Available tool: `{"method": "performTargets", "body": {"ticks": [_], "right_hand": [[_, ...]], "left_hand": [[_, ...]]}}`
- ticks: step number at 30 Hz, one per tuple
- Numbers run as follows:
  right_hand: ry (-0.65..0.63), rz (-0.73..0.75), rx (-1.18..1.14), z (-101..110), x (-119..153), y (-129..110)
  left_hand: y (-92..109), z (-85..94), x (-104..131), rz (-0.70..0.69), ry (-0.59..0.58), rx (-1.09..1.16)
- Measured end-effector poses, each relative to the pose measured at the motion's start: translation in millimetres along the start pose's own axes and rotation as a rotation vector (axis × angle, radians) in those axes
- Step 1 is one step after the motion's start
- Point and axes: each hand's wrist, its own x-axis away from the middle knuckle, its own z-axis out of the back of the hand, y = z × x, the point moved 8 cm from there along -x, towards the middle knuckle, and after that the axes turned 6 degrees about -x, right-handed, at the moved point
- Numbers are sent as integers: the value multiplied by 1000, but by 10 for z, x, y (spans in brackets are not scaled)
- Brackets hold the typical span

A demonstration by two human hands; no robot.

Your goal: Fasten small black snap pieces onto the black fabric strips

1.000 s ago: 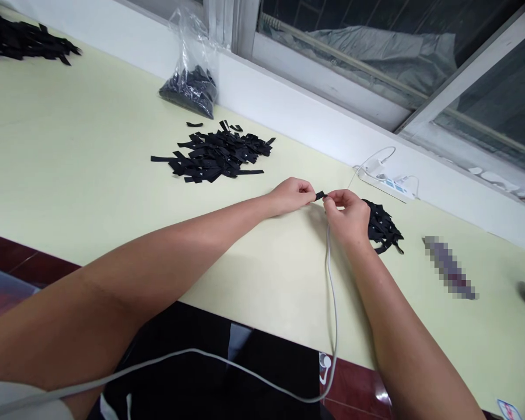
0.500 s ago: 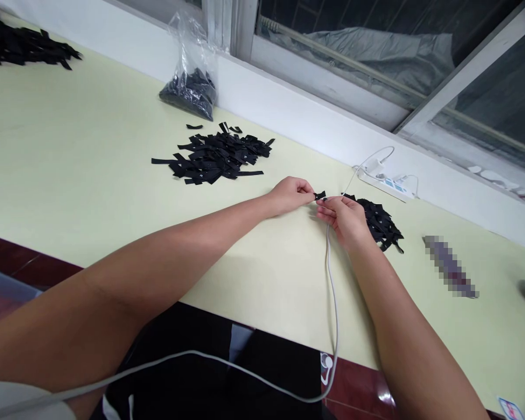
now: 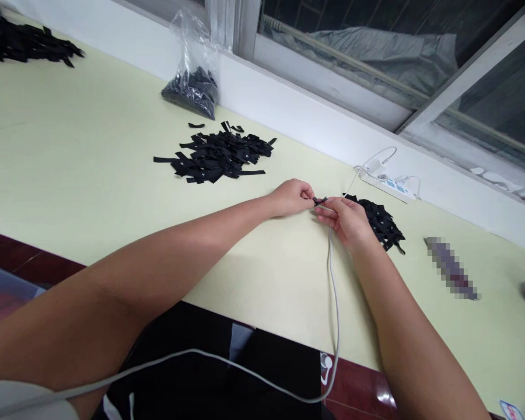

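Between my two hands is a small black fabric strip [image 3: 319, 202], mostly covered by fingertips. My left hand [image 3: 292, 197] pinches its left end. From the other side, my right hand [image 3: 345, 217] grips the strip between thumb and forefinger, its other fingers loosely curled. Just behind my right hand lies a small pile of black strips [image 3: 382, 224]. A larger pile of black strips [image 3: 221, 154] is spread on the table to the left, with a few loose pieces at its back edge.
A clear plastic bag [image 3: 191, 93] of black pieces leans by the wall. More black strips [image 3: 26, 44] lie far left on the pale table [image 3: 91, 175]. A white cable [image 3: 333, 291] runs below my right hand. Behind are a power strip [image 3: 389, 185] and a pixelated object [image 3: 452, 268].
My hands have drawn slightly closer together. The strip, which stuck up between them, now lies lower and looks folded or crossed at the fingertips.
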Motion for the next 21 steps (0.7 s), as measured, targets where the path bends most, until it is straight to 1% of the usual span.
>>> {"method": "performTargets", "body": {"ticks": [2, 5, 6, 8, 15, 19, 21], "right_hand": [[42, 84, 179, 52, -15, -53], [94, 247, 561, 92, -12, -182], [104, 285, 666, 94, -6, -213], [117, 321, 794, 96, 7, -248], [55, 305, 881, 23, 21, -221], [60, 316, 888, 24, 21, -226], [68, 323, 877, 29, 25, -235]], "left_hand": [[19, -1, 15, -29, -14, -75], [41, 6, 23, -78, -23, -171], [44, 7, 21, -92, -28, -195], [42, 8, 17, -109, -41, -232], [60, -19, 37, -154, -106, -300], [119, -61, 66, -238, -143, -303], [129, -62, 75, -255, -139, -286]]}}
